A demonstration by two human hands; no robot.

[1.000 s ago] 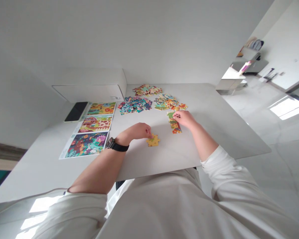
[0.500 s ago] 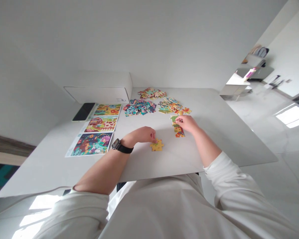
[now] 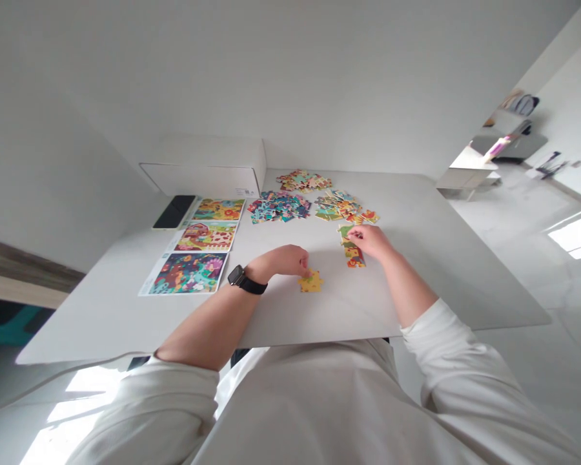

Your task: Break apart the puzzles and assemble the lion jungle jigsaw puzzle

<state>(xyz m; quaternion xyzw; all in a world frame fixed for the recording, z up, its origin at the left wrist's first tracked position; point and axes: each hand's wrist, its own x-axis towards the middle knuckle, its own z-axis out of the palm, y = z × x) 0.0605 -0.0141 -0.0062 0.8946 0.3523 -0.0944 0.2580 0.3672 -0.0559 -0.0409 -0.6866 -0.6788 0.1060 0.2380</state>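
Left hand (image 3: 285, 260): fingers bunched, tips touching a yellow jigsaw piece (image 3: 310, 282) at 4 o'clock; pinch cannot be told.
Right hand (image 3: 370, 240): pinching a short row of puzzle pieces (image 3: 352, 253) at 9 o'clock.
Tabletop (image 3: 416, 271): loose piece heaps (image 3: 303, 181) at 12 o'clock.

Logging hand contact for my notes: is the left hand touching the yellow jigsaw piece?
Touching: in the head view, fingertips of the left hand rest on the yellow jigsaw piece.
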